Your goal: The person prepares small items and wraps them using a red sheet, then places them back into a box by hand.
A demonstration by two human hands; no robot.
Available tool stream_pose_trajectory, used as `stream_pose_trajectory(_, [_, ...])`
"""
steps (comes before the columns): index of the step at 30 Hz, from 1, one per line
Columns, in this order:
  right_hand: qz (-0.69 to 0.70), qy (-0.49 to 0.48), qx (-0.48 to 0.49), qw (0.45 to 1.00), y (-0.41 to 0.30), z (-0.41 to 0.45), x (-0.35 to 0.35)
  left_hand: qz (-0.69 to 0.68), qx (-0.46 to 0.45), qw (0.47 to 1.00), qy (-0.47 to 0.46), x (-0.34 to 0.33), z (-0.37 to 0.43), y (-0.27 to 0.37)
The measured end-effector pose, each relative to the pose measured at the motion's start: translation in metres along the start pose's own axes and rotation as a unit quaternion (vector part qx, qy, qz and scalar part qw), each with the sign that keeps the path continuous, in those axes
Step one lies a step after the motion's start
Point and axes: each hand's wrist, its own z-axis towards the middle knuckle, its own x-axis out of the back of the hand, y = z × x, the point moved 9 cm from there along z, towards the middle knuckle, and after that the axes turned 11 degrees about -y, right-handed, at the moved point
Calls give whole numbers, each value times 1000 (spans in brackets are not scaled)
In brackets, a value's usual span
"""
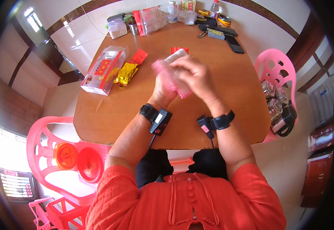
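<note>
Above the middle of the wooden table (227, 95), my left hand (164, 89) has a pink cloth (167, 75) wrapped over its palm and fingers. My right hand (194, 72) is at the cloth's right side, its fingers bent around a pale, blurred part of it; whether this is a separate item I cannot tell. A small red packet (179, 50) lies just beyond the hands. To the left are gold foil packets (125, 74), a red packet (139, 56) and a clear plastic box with red bands (103, 70). Both wrists wear black straps with small devices.
Along the far edge stand a steel cup (133, 28), a plastic-wrapped pack (154, 20), a bottle (214, 10) and a tape roll (224, 20). A black phone (234, 44) lies far right. Pink plastic chairs flank the table; the left one (34, 135) holds red bowls, the right one jars.
</note>
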Motion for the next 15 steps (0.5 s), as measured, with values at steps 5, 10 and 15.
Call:
stream_pose_trajectory(5, [-100,29,-26,994,7,-3,-5,-127,60,987,73,15,-9,-20])
stream_pose_trajectory(10, [-87,104,-91,987,31,-10,4,-70,92,983,146,16,-17,-21])
stream_pose_trajectory(15, [-96,118,-212,965,56,-22,22,19,175,974,142,3,-20,-29])
